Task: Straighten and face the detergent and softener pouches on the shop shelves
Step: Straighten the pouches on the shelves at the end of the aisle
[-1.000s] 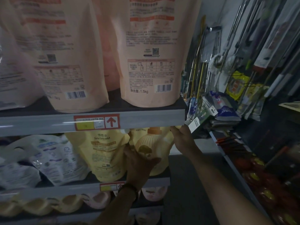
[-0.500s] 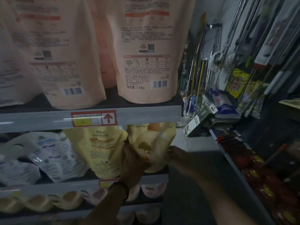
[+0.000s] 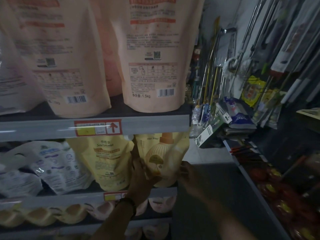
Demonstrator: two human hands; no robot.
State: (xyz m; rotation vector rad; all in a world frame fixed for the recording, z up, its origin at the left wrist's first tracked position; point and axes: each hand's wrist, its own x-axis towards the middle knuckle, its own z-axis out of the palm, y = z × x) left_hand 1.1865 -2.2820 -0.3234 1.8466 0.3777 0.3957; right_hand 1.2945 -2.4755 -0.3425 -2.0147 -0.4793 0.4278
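**Q:** Head view, dim light. Where did the bottle-print pouch sit?

**A:** At the right end of the middle shelf, directly under the upper shelf. It stood upright with its printed front toward me. It was between my two hands.

**Q:** Left hand?

**A:** Clamped on the pouch's lower left corner. My thumb lay across the front near the base. My fingers went round the left edge, into the gap beside the Snowgama pouch. There was a dark wristband on that wrist.

**Q:** Right hand?

**A:** It was at the lower right edge, knuckles touching the pouch's side. It was too dark there, so I could not tell whether those fingers curled round the edge or only rested against it.

**Q:** Neighbours?

**A:** The Snowgama pouch stood just beside it on the left, the same yellow, front out. Farther left the white pouches lay slumped. On the upper shelf the peach pouches stood back side out, barcodes showing, and the right one read 1.5kg. A red price label sat on that shelf's front edge.
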